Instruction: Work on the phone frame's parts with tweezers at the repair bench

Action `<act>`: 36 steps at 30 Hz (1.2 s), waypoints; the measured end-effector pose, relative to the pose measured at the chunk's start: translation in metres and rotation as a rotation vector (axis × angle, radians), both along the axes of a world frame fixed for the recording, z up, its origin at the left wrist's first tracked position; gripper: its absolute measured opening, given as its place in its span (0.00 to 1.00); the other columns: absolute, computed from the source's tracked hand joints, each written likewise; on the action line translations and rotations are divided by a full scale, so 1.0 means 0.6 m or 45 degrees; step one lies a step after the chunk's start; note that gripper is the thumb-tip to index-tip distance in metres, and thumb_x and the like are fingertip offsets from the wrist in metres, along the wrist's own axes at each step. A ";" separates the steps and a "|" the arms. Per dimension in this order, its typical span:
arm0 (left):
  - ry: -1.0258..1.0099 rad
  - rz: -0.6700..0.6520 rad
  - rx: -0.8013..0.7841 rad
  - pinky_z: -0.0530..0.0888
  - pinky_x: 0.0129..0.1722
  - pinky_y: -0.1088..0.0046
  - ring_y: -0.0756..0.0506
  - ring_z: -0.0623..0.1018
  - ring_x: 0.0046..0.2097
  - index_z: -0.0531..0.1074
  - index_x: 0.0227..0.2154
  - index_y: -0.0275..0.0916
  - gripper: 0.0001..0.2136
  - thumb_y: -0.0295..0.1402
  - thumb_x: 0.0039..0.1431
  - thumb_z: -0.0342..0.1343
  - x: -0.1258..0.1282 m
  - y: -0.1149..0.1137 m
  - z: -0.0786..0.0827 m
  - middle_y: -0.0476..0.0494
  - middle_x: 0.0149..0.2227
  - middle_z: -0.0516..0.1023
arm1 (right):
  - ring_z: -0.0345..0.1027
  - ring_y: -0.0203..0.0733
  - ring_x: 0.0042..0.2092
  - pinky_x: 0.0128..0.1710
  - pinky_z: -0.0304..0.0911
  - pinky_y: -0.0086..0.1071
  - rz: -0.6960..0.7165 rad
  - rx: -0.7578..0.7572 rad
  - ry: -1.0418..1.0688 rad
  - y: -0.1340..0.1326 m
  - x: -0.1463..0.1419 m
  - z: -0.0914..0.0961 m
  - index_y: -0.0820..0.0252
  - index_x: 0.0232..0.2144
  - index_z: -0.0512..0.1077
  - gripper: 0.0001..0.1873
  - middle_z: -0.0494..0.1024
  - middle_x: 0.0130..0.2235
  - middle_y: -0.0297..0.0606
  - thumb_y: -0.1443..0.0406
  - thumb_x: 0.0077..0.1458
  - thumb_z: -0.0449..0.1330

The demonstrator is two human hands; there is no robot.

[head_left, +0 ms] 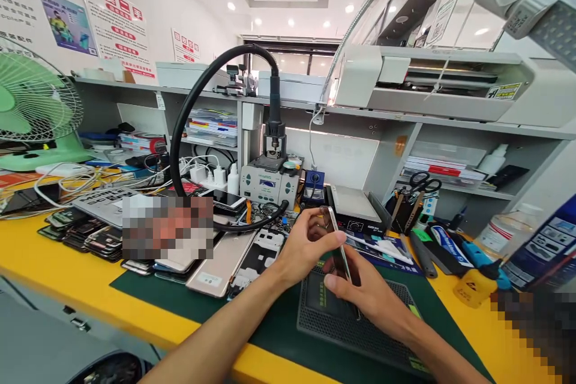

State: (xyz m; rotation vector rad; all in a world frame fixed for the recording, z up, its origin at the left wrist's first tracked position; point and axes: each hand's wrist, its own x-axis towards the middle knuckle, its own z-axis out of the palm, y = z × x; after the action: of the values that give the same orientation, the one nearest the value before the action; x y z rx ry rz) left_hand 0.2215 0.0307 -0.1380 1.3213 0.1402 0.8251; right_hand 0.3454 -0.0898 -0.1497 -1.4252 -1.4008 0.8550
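Note:
A smartphone (341, 246) with a pale metal edge stands tilted on its side between my two hands, seen nearly edge-on. My left hand (310, 243) grips its upper part, with the thumb along the edge and the fingers curled behind. Lower down, my right hand (366, 288) clasps the phone between thumb and fingers. Beneath them lies a dark textured repair pad (310, 312) on a green mat (265, 342). To the left of my left forearm are a gold phone back panel (225, 261) and an opened phone (261, 258) with black and white inner parts.
Stacked phones (87, 234) lie at the left of the yellow bench (27, 264). A black hot-air hose (175, 132) arches over a rework station (269, 183). At right stand a tool holder with scissors (423, 183), a yellow bottle (472, 288) and a clear bottle (510, 228).

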 end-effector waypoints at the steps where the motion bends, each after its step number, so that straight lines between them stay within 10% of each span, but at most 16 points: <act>1: -0.003 -0.004 -0.014 0.71 0.44 0.64 0.43 0.76 0.43 0.67 0.53 0.37 0.27 0.39 0.54 0.69 0.000 -0.001 0.001 0.42 0.43 0.77 | 0.61 0.41 0.36 0.35 0.58 0.34 0.002 -0.004 -0.001 0.000 0.000 0.000 0.57 0.57 0.63 0.32 0.69 0.40 0.37 0.47 0.59 0.64; 11: -0.046 -0.211 -0.410 0.73 0.47 0.63 0.38 0.79 0.47 0.77 0.45 0.34 0.18 0.44 0.60 0.62 0.002 0.005 0.009 0.34 0.49 0.80 | 0.72 0.45 0.41 0.37 0.69 0.36 0.011 -0.104 0.426 -0.005 -0.001 0.012 0.58 0.55 0.66 0.31 0.76 0.43 0.42 0.46 0.59 0.64; 19: 0.098 -0.615 -0.787 0.74 0.50 0.62 0.37 0.80 0.46 0.76 0.52 0.26 0.33 0.53 0.67 0.42 -0.004 0.008 0.023 0.30 0.46 0.83 | 0.78 0.40 0.30 0.26 0.70 0.28 0.002 -0.232 0.502 0.001 -0.009 0.011 0.66 0.46 0.75 0.24 0.82 0.41 0.49 0.50 0.60 0.65; 36: 0.104 -0.716 -0.888 0.75 0.47 0.53 0.31 0.83 0.42 0.74 0.55 0.29 0.32 0.52 0.68 0.38 -0.002 0.007 0.025 0.29 0.43 0.84 | 0.75 0.38 0.26 0.23 0.69 0.27 0.021 -0.121 0.447 0.002 -0.010 0.006 0.67 0.36 0.79 0.24 0.83 0.32 0.45 0.49 0.54 0.68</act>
State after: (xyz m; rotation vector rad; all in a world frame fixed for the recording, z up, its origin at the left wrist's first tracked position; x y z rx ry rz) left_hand 0.2204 0.0351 -0.1233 0.6718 0.0988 0.1987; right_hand 0.3392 -0.0889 -0.1460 -1.2602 -1.1186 1.1340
